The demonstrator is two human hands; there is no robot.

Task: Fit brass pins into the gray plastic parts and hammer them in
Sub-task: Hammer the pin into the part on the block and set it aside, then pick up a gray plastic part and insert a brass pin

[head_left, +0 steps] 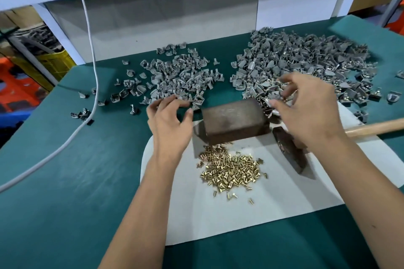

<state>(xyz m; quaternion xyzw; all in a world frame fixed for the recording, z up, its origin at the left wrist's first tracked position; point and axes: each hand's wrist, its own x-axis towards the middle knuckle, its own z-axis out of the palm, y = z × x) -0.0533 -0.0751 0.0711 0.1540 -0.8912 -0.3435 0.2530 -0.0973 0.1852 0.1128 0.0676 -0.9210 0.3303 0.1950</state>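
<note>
A dark steel block (234,120) stands on a white sheet (240,214), with a heap of brass pins (231,168) just in front of it. To the left behind the block lies a pile of bare gray plastic parts (175,76). A bigger pile of gray parts (306,59) on the right shows brass in many of them. My left hand (168,120) hovers at the near edge of the left pile, fingers loosely curled and holding nothing. My right hand (306,105) is over the near edge of the right pile with its fingers spread and blurred. The hammer (288,153) lies under my right wrist, untouched.
The hammer's wooden handle (376,128) points off to the right. A white cable (91,85) runs down across the left of the green mat (76,170). A grey wall panel (153,24) closes the back of the bench. Crates (26,76) stand beyond the left edge.
</note>
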